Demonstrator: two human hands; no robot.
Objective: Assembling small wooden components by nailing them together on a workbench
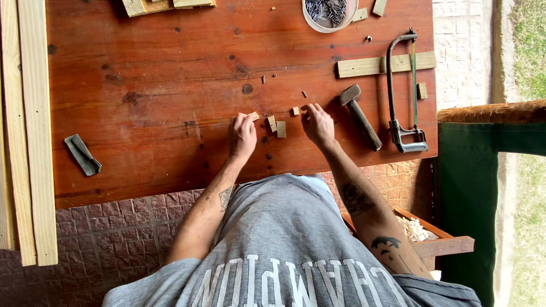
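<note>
Wood block (253,116) | pinched at left hand (243,136) fingertips | on table (159,85)

Soft even daylight, no glare. Faint short shadows just under fingers (310,108) on table (170,74). Sharp centre, slight softness toward edges.

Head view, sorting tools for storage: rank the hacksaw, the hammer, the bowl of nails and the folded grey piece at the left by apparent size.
1. hacksaw
2. hammer
3. bowl of nails, cut off by the frame's edge, so unsure against the hammer
4. folded grey piece
</note>
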